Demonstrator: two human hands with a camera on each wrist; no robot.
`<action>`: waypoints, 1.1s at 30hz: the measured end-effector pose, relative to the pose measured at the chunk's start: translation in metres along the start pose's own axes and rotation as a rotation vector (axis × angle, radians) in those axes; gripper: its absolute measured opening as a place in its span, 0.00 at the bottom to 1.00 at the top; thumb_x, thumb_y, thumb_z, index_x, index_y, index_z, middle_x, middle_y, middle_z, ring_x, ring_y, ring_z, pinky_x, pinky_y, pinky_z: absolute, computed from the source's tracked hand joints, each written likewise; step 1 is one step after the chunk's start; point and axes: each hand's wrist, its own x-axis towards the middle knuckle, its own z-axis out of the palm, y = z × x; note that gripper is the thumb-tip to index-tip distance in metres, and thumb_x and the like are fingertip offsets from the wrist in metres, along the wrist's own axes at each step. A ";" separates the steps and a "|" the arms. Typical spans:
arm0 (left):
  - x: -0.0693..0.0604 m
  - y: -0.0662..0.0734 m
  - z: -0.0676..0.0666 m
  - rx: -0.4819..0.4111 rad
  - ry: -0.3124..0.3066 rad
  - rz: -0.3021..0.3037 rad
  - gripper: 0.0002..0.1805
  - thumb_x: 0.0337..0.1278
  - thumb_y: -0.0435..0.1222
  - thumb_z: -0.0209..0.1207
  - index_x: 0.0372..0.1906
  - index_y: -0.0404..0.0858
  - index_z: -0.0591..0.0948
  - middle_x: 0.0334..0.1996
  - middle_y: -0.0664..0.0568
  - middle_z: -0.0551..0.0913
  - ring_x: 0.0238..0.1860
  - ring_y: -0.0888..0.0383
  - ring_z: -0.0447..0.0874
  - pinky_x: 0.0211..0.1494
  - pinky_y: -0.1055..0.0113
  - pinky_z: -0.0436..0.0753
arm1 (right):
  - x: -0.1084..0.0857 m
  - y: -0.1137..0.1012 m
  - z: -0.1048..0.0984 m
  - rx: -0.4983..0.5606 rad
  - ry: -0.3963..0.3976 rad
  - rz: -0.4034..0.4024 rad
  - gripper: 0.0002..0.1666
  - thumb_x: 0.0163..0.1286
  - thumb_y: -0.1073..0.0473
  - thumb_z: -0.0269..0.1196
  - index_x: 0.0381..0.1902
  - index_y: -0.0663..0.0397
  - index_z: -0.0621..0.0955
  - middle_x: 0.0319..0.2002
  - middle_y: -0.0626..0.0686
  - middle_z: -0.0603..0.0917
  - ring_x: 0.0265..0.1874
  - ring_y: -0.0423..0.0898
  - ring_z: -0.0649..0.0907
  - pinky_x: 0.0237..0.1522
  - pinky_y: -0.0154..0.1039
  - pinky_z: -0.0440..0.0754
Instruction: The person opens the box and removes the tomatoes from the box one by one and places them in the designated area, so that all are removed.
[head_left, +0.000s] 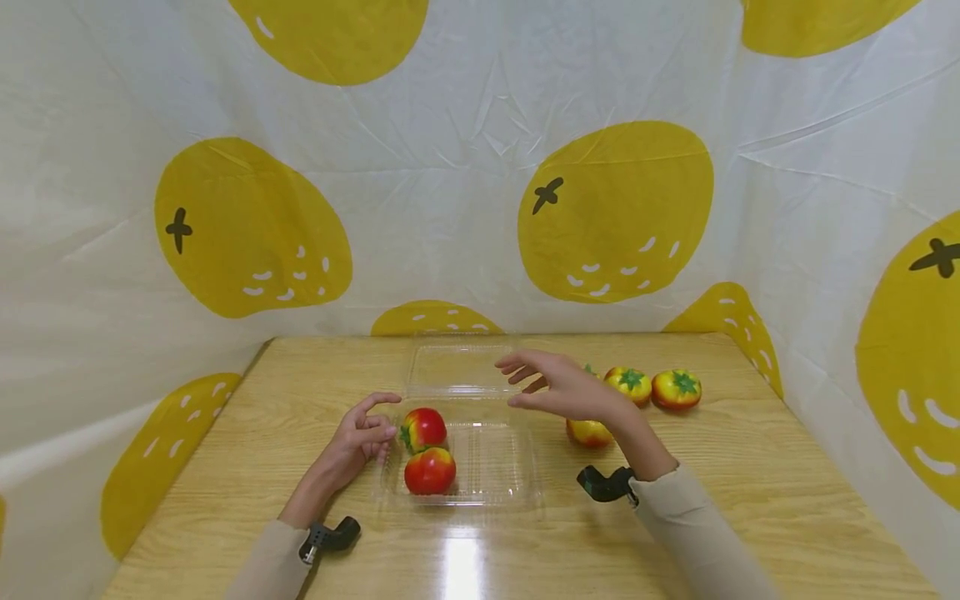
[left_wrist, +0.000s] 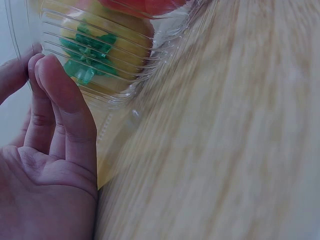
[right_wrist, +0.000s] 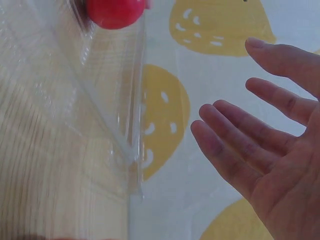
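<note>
A clear plastic clamshell box [head_left: 491, 467] lies unfolded on the table, its lid [head_left: 450, 367] laid back behind it. Two red-and-yellow tomatoes with green leaf tops, one at the back [head_left: 424, 429] and one in front [head_left: 431, 472], sit in the left part of the base. My left hand [head_left: 352, 442] is at the box's left edge; its thumb and bent fingers pinch the rim, close to a tomato's green top [left_wrist: 87, 52]. Above the table, right of the lid, my right hand [head_left: 566, 385] is held with fingers apart and nothing in it [right_wrist: 270, 140].
Several more tomatoes lie on the right side of the wooden table [head_left: 750, 483], among them one at the far right [head_left: 677, 390] and one nearer [head_left: 588, 433]; my right hand and forearm partly cover some. A white curtain [head_left: 435, 208] with yellow fruit prints hangs around the table.
</note>
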 end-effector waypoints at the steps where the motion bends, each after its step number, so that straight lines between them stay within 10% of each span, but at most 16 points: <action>1: 0.000 0.000 0.000 0.000 -0.002 0.002 0.25 0.71 0.24 0.52 0.69 0.37 0.66 0.25 0.56 0.82 0.21 0.64 0.80 0.24 0.72 0.84 | 0.003 -0.002 0.001 -0.002 -0.012 0.002 0.31 0.71 0.56 0.68 0.68 0.57 0.74 0.65 0.60 0.81 0.60 0.58 0.84 0.60 0.54 0.85; 33: -0.001 0.000 -0.001 0.011 0.002 -0.003 0.24 0.71 0.25 0.51 0.68 0.40 0.67 0.25 0.58 0.82 0.21 0.64 0.80 0.25 0.73 0.84 | 0.094 -0.026 0.065 -0.177 -0.256 -0.021 0.25 0.71 0.61 0.68 0.63 0.61 0.79 0.63 0.58 0.83 0.61 0.56 0.84 0.60 0.52 0.86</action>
